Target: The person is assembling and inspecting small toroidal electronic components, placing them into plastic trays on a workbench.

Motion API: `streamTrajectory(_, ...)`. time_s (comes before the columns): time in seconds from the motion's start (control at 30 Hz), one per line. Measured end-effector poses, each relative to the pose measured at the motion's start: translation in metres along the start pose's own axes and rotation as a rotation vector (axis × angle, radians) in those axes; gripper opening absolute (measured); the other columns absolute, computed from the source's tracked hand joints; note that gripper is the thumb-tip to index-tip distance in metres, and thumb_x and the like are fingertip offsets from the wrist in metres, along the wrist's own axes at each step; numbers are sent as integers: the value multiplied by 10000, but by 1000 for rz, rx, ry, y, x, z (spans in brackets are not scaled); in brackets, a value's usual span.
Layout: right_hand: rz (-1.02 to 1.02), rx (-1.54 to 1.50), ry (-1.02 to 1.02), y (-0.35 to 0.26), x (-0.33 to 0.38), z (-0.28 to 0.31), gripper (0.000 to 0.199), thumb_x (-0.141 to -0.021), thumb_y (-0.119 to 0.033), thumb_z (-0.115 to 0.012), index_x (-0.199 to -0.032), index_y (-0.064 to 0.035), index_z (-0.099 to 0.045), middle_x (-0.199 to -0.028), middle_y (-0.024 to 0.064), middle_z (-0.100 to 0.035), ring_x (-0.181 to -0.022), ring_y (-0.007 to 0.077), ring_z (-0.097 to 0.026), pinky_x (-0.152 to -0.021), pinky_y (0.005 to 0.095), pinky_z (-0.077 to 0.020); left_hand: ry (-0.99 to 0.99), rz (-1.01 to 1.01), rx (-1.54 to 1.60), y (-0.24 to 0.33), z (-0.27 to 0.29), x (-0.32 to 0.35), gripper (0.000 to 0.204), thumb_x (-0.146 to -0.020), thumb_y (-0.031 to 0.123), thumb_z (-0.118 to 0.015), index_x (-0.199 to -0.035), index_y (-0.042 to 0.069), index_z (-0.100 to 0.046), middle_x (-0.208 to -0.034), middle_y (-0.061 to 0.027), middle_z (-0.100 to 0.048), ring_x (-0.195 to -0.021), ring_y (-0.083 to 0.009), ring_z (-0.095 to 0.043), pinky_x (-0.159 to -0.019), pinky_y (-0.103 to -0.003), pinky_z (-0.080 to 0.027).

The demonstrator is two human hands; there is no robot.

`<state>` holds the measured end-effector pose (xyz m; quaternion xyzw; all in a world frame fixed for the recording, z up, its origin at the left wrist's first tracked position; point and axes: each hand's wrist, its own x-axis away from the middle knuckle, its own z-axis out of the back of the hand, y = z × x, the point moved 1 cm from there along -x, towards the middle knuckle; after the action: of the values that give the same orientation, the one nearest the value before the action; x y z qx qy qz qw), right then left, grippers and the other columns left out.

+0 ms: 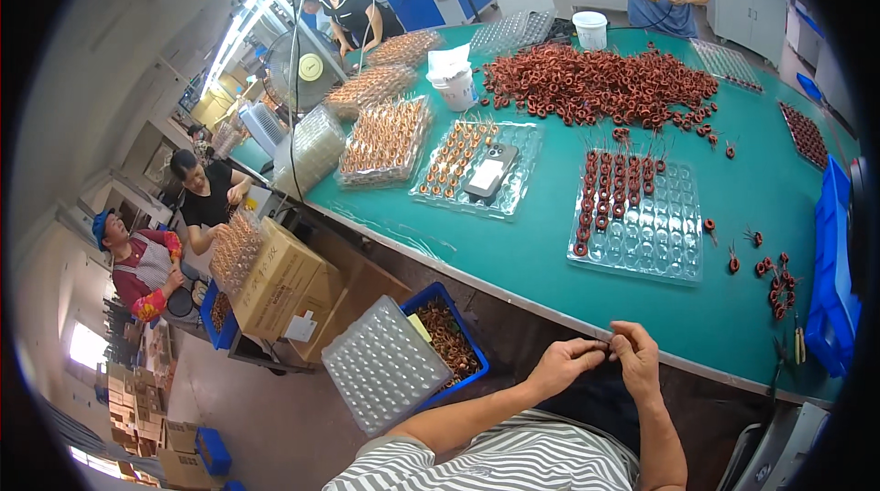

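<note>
My left hand [566,366] and my right hand [635,359] meet just off the near edge of the green table [541,253]. Both are pinched closed, fingertips almost touching. Whatever small thing lies between them is too tiny and dark to make out. Beyond them on the table sits a clear plastic tray [680,239] with round pockets, its left part filled with dark red wire-wound ring coils [619,188]. Loose ring coils [779,285] lie to the right of that tray, next to pliers [798,344].
A large heap of red ring coils [596,83] covers the far table. A phone [491,170] rests on a tray of copper coils [449,161]. A blue bin [832,262] stands at the right edge. Left of me, an empty tray [380,367] leans on a blue crate [477,344]. Co-workers sit and stand around.
</note>
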<state>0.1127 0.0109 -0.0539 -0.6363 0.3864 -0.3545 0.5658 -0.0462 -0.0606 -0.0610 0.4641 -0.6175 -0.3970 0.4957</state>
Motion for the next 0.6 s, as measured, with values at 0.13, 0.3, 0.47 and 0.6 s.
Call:
streamTrajectory(0.13,-68,-165,-60,1,10,-7,196,-920,-68,-670,-1065,21,-572,-1001,85,-650,-836,132,-641,-714,262,-571,209,-196,-17,-7,-9,-7,292,-971,196,-625,-1177,-5,-671,-1199,-63,-566,-954,-90,-566,-772,-234,-486)
streamTrajectory(0.3,6,-269,-60,10,17,-6,206,-903,-72,-691,-1053,22,-587,-977,96,-664,-857,149,-656,-720,272,-584,200,-191,259,-13,-27,-5,288,-992,165,-590,-1219,-3,-644,-1217,-59,-547,-1088,-126,-560,-904,-252,-485)
streamTrajectory(0.47,-85,-258,-15,5,16,1,190,-886,-44,-700,-1030,20,-595,-922,83,-669,-784,135,-655,-686,260,-575,203,-324,187,-10,-17,-1,263,-989,159,-595,-1185,-6,-656,-1141,-43,-588,-971,-104,-583,-832,-245,-499)
streamTrajectory(0.6,-88,-122,-35,7,19,0,183,-866,-3,-698,-1014,21,-594,-866,65,-658,-734,114,-646,-658,245,-555,129,-174,102,1,-5,3,206,-962,130,-633,-1101,-14,-680,-960,-11,-646,-839,-75,-581,-723,-216,-477)
